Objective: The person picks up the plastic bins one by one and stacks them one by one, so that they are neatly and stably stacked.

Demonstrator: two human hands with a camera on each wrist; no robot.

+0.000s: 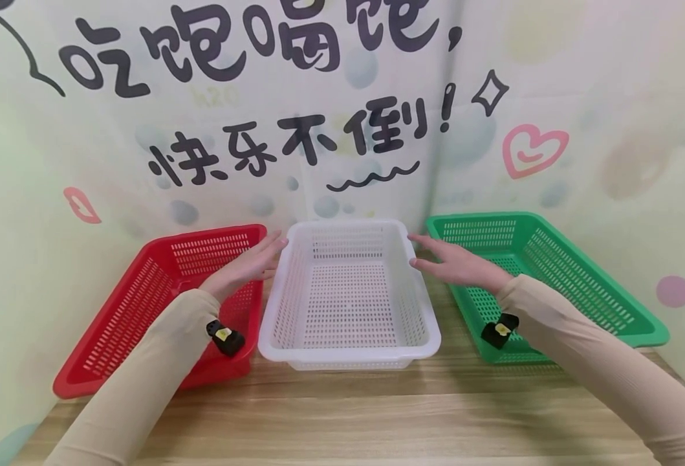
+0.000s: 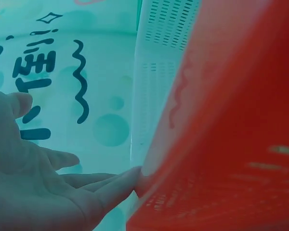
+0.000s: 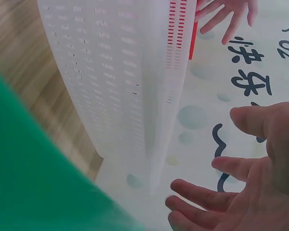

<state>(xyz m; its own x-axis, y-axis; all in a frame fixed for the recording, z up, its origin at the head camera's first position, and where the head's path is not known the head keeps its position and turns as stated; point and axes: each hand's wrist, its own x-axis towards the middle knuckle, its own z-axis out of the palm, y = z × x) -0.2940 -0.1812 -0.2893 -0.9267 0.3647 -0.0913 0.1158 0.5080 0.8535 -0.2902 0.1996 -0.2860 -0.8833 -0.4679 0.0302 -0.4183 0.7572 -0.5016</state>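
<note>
A white perforated plastic basket [image 1: 350, 355] stands on the table between both hands, with nothing inside it. My left hand [image 1: 249, 262] is at its left rim near the back, fingers extended. In the left wrist view the fingers of the left hand [image 2: 62, 187] reach out beside the red basket's edge. My right hand [image 1: 455, 260] is held at the white basket's right rim, thumb and fingers spread apart. The right wrist view shows that right hand [image 3: 236, 183] with straight, parted fingers beside the white basket's wall [image 3: 101, 72]. Neither hand grips anything.
To the left a red basket [image 1: 123, 304] lies under the left forearm. A green basket [image 1: 598, 285] stands at the right, partly beneath the right forearm. Behind them hangs a printed cloth [image 1: 295, 200] with dark writing. The wood-grain table [image 1: 330, 414] extends toward me.
</note>
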